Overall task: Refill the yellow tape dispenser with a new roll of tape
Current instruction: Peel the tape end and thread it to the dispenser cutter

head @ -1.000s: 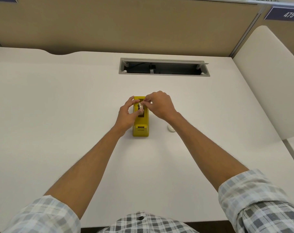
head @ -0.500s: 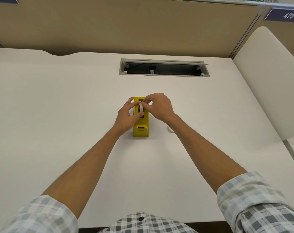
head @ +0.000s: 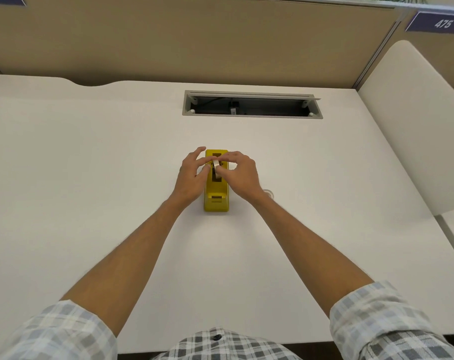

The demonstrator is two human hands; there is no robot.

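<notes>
The tape dispenser (head: 216, 196) stands mid-desk (head: 90, 178), the tape roll (head: 216, 168) upright in its slot between the left hand (head: 190, 178) and right hand (head: 242, 175). Behind it lies the cable tray (head: 252, 104); a small ring (head: 269, 193) sits just right.

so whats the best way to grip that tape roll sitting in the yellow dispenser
Pinch the tape roll by its two flat side faces, coming from above. It stands on edge in the slot of the yellow dispenser, so only its upper arc shows. The left hand and right hand already flank it that way.
</notes>
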